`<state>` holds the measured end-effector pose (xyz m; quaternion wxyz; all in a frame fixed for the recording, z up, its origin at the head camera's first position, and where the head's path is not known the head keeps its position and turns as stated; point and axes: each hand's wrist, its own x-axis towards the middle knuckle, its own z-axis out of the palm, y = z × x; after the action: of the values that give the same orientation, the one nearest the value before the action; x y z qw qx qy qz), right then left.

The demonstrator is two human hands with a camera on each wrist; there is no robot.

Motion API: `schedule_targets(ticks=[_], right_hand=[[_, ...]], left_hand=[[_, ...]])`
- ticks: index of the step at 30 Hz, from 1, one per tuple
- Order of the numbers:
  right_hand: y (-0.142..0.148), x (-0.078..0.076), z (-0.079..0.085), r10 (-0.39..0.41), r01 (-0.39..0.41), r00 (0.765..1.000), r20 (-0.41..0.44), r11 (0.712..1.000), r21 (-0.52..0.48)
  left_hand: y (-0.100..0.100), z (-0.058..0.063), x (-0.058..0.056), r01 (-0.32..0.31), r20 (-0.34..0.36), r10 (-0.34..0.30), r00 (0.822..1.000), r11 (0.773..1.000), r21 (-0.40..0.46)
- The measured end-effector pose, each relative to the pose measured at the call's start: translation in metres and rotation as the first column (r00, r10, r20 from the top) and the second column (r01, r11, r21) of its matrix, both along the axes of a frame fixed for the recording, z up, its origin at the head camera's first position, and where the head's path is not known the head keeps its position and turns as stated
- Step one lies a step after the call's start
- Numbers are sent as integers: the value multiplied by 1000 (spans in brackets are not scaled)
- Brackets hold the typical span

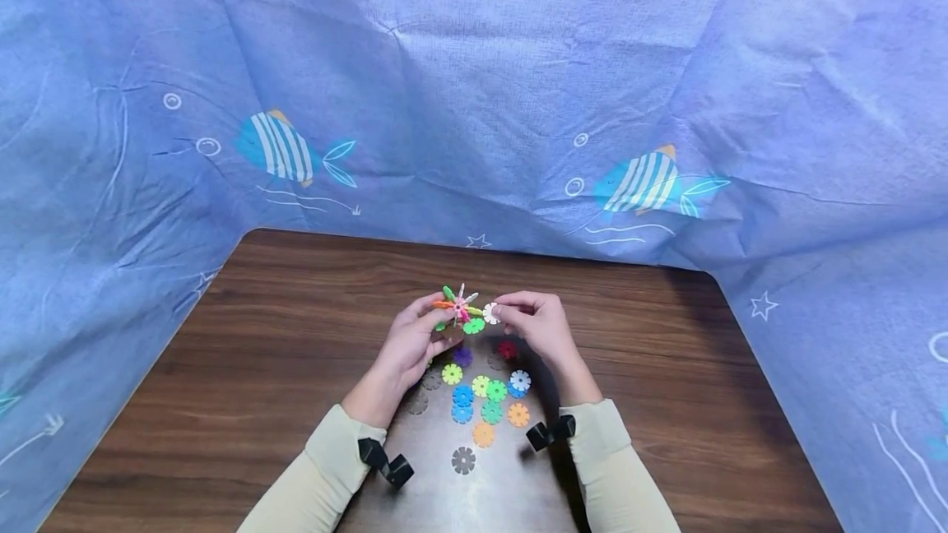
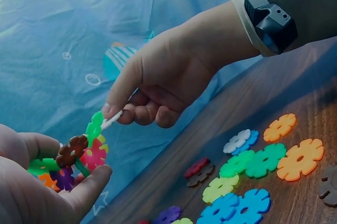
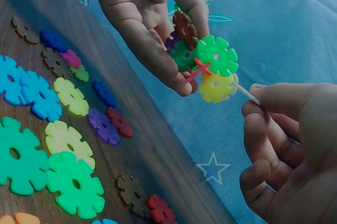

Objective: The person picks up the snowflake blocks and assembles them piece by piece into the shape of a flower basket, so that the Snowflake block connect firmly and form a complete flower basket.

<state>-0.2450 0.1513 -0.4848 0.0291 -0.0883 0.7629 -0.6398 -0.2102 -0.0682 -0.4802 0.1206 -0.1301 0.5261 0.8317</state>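
Note:
Above the far half of the table, my left hand (image 1: 406,344) grips a cluster of joined, notched plastic snowflake discs (image 1: 457,308) in several colours. A brown disc (image 2: 72,151) and a purple one show close to its fingers in the left wrist view. On the cluster's right side stick out a green disc (image 3: 217,56) and a yellow disc (image 3: 215,90). My right hand (image 1: 542,326) pinches a white snowflake disc (image 1: 490,313) between thumb and forefinger. Seen edge-on in the right wrist view, the white disc reaches right to the yellow disc's rim. Fingers hide part of the cluster.
Loose snowflake discs lie below the hands on the dark wooden table (image 1: 296,336), among them orange (image 1: 484,434), grey (image 1: 463,460), blue (image 1: 462,412) and red (image 1: 507,349) ones. Some overlap. A blue fish-print cloth (image 1: 474,105) hangs behind the table.

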Motion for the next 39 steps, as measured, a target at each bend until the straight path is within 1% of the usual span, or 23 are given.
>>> schedule_targets(ticks=[3,7,13,19,24,27,30,33,35,37,39], right_hand=[[0,0,0,15,-15,1000,-13,1000,21],[-1,1,0,19,-18,1000,-23,999,47],[-3,1,-1,-5,7,1000,-21,997,72],[-8,2,-4,-50,51,998,-26,997,50],[-13,4,-3,-89,91,995,-49,995,34],[-16,5,-3,-110,113,992,-62,992,51],[-17,6,-4,-119,127,989,-84,988,88],[-17,6,-4,-106,116,990,-91,987,112],[-17,6,-4,-90,98,993,-76,989,108],[-15,6,-5,-65,68,997,-39,995,69],[-13,6,-6,-42,42,999,-1,999,13]], left_hand=[[0,0,0,14,-5,-14,1000,1000,-17],[0,0,1,51,-20,-52,998,997,-53],[2,-3,2,91,-40,-95,995,990,-104],[3,-4,4,87,-43,-94,995,986,-139],[4,-3,4,74,-51,-82,995,987,-143],[4,-2,5,69,-51,-77,996,987,-144],[5,-3,5,70,-59,-81,995,985,-157],[5,-4,5,68,-62,-80,995,983,-171],[5,-5,4,66,-74,-81,994,980,-186],[4,-6,3,66,-65,-80,995,980,-189],[5,-7,2,66,-54,-77,996,983,-173]])
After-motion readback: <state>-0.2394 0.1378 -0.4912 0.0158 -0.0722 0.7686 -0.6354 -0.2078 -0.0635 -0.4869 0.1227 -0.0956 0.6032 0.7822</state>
